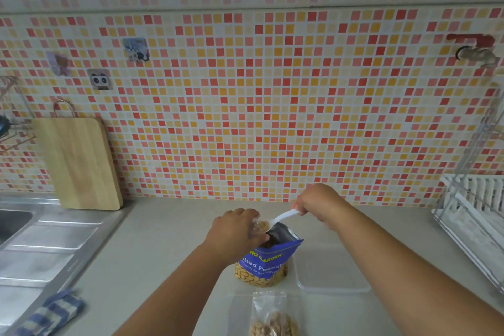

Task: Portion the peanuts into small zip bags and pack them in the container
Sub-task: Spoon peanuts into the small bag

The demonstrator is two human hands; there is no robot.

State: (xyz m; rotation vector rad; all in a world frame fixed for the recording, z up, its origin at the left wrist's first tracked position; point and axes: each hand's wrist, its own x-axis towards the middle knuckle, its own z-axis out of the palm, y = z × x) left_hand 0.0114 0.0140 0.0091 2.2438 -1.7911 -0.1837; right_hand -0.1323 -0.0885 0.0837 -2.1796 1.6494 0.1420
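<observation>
Nearest the front edge of the counter [169,240] lies a small zip bag [272,319] already holding peanuts, its top pointing away from the person. Whether its seal is pressed shut I cannot tell; if it is not, a nudge from a forearm could scatter nuts over the front edge.

Just beyond it, to the right, sits the clear container [334,271], apparently empty. It is close under the right forearm, so a dropped elbow could knock it.

Beside the container, toward the middle of the counter, the blue peanut pouch [268,262] stands upright with its mouth open. The left hand [236,232] is at the pouch's top, fingers curled; it seems to pinch a second small clear bag [260,225] open above the mouth, though the bag is mostly hidden by the fingers and I cannot be certain of the grip. The right hand [317,204] is closed around the handle of a white plastic spoon [282,218], whose bowl points down toward that small bag.

The main risk, as I judge it, is at the transfer: the small bag's opening is narrow and limp, so a tilted spoon may tip peanuts outside it. Those falling back into the pouch do no harm; those missing it roll across the counter. A tug by the left hand could also topple the pouch.

At the far edge, a wooden cutting board [77,163] leans against the tiled wall, well apart from the work.
</observation>
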